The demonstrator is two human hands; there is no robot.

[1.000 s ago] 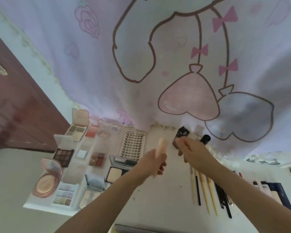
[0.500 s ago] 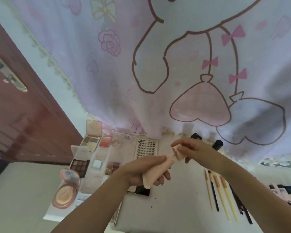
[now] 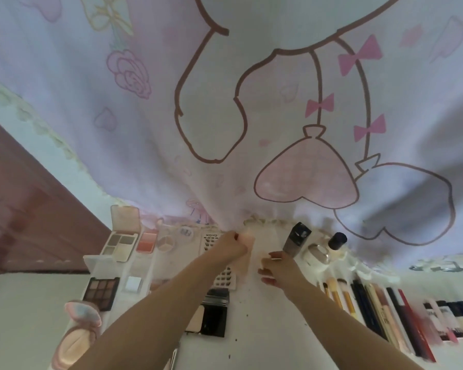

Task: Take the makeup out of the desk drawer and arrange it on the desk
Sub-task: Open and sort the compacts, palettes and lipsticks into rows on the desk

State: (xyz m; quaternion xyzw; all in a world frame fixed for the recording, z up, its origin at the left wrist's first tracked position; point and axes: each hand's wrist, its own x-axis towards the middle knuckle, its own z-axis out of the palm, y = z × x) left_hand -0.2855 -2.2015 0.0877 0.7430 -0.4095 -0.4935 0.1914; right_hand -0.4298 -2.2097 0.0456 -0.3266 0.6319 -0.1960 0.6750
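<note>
Left hand gripping pink tube near tabletop back edge. Right hand just beside, pinching small cap.

Your white desk: eyeshadow palettes left, lash tray and black compact centre, brushes and pencils right, bottles at back.

White counter beneath a pale lilac curtain printed with brown cartoon outlines, pink bows, a pink heart and a pink rose. Brown-toned eyeshadow palette in a dark case; grey-and-cream palette; coral blush; pink cushion compact. Peach tube; black-capped bottle; yellow-handled brushes; reddish-brown door.
</note>
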